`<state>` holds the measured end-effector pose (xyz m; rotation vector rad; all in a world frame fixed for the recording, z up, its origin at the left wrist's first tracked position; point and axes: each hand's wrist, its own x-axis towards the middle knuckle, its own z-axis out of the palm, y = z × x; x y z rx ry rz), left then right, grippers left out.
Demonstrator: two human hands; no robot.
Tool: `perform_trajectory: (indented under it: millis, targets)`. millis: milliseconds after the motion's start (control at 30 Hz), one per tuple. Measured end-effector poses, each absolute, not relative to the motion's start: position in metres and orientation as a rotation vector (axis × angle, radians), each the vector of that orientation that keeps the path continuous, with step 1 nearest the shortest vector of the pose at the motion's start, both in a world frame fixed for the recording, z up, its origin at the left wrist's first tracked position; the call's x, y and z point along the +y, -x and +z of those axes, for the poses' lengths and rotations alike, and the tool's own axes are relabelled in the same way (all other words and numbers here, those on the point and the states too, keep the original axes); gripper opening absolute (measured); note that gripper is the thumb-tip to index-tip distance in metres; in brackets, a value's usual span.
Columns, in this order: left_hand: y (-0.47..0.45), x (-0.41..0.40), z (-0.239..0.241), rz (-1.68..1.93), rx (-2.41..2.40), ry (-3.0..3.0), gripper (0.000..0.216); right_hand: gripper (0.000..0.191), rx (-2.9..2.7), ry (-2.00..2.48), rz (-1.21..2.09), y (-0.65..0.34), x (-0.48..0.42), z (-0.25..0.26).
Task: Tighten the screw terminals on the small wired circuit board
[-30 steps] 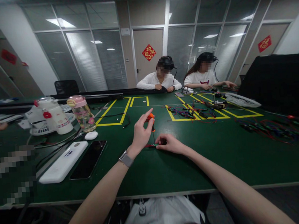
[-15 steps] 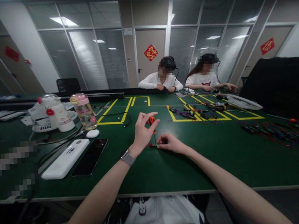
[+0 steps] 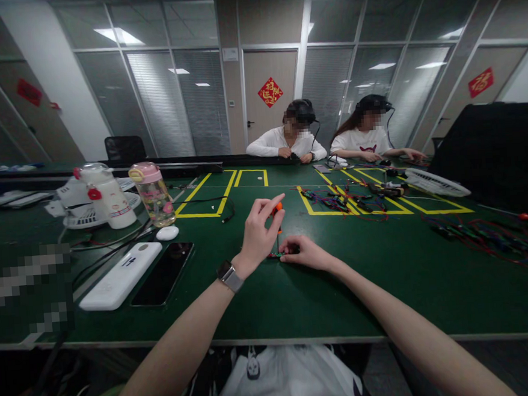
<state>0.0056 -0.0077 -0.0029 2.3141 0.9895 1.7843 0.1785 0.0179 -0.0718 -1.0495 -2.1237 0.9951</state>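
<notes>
An orange-handled screwdriver (image 3: 278,207) stands nearly upright in front of me, its thin shaft pointing down. My left hand (image 3: 260,227), with a watch on the wrist, has thumb and fingers closed around the handle and hides much of it. The shaft's tip meets a small green circuit board (image 3: 274,256) on the table. Low at the board's right side, my right hand (image 3: 307,253) pinches its edge with thumb and fingertips. The contact point between tip and board is too small to make out.
To the left lie a white power bank (image 3: 122,277), a black phone (image 3: 164,274) and a white earbud case (image 3: 167,233), with bottles (image 3: 153,196) behind. Wired circuit boards (image 3: 327,199) lie inside yellow tape at right; more wires (image 3: 488,236) lie farther right. Two people sit opposite.
My left thumb and fingers have drawn in around the screwdriver handle, where they were wider apart before. My right hand stays at the board. The whole view has shifted slightly.
</notes>
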Motion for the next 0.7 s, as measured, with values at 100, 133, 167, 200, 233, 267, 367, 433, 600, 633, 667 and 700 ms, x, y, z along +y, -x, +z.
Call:
perform_trajectory:
  millis: [100, 133, 167, 200, 233, 267, 367, 433, 600, 633, 667, 700]
  targets:
    - [-0.0056, -0.0086, -0.0027, 1.681, 0.942, -2.380, 0.040, 0.020, -2.128, 1.036, 0.997, -0.1787, 0.0180, -0.0720]
    - [-0.0056, -0.0084, -0.0031, 1.662, 0.959, -2.390, 0.040, 0.020, -2.128, 1.035, 0.996, -0.1787, 0.0181, -0.0722]
    - [-0.0054, -0.0079, -0.0036, 1.667, 0.995, -2.391, 0.038, 0.020, -2.128, 1.036, 0.998, -0.1787, 0.0182, -0.0724]
    - [-0.0052, -0.0074, -0.0042, 1.687, 1.040, -2.390, 0.034, 0.020, -2.127, 1.036, 1.001, -0.1788, 0.0182, -0.0726]
    - [-0.0048, -0.0068, -0.0047, 1.712, 1.084, -2.385, 0.031, 0.020, -2.127, 1.036, 1.006, -0.1788, 0.0182, -0.0728]
    - [-0.0044, -0.0063, -0.0051, 1.735, 1.122, -2.378, 0.029, 0.020, -2.126, 1.035, 1.011, -0.1787, 0.0182, -0.0729]
    - [-0.0038, -0.0055, -0.0053, 1.733, 1.149, -2.353, 0.031, 0.019, -2.128, 1.036, 1.018, -0.1786, 0.0184, -0.0726]
    - [-0.0044, -0.0057, -0.0046, 1.711, 1.078, -2.342, 0.036, 0.019, -2.131, 1.040, 1.013, -0.1784, 0.0186, -0.0720]
    - [-0.0053, -0.0062, -0.0035, 1.799, 1.035, -2.287, 0.032, 0.019, -2.137, 1.043, 1.005, -0.1781, 0.0185, -0.0707]
    - [-0.0047, -0.0062, -0.0035, 1.831, 1.096, -2.277, 0.029, 0.019, -2.135, 1.042, 1.005, -0.1780, 0.0183, -0.0706]
    - [-0.0038, -0.0061, -0.0037, 1.858, 1.159, -2.272, 0.027, 0.019, -2.132, 1.041, 1.004, -0.1779, 0.0181, -0.0704]
    - [-0.0029, -0.0060, -0.0038, 1.873, 1.210, -2.267, 0.026, 0.019, -2.131, 1.041, 1.002, -0.1778, 0.0179, -0.0703]
